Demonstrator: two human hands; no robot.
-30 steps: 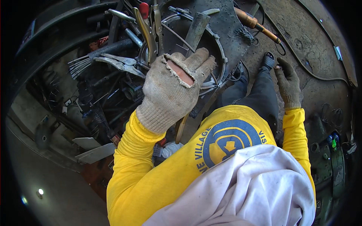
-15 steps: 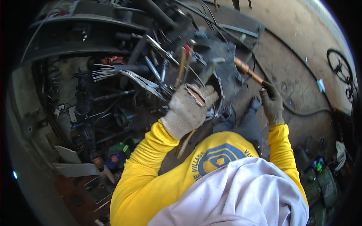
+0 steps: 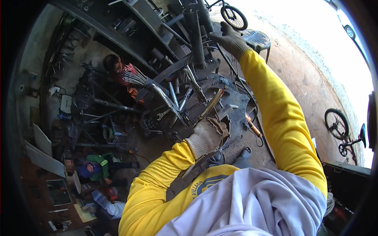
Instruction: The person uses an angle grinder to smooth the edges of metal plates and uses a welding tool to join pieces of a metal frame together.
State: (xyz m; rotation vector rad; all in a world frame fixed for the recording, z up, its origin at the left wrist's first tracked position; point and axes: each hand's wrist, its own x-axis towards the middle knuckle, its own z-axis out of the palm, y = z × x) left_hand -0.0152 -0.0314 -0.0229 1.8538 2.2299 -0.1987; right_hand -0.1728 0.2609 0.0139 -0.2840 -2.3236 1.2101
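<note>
The right hand moves from the copper-coloured torch to 1 o'clock, fingers spread, leaving the torch unheld at 3 o'clock; whether the left hand's curled fingers grip anything, I cannot tell.

Bicycle at far right, person in green at left.

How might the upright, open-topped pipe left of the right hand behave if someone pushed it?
The pipe is probably stiff: its dark, metallic-looking side runs straight. It may tip if unfixed, being tall and narrow. Laid down, it would probably roll, since its open end looks round.
</note>
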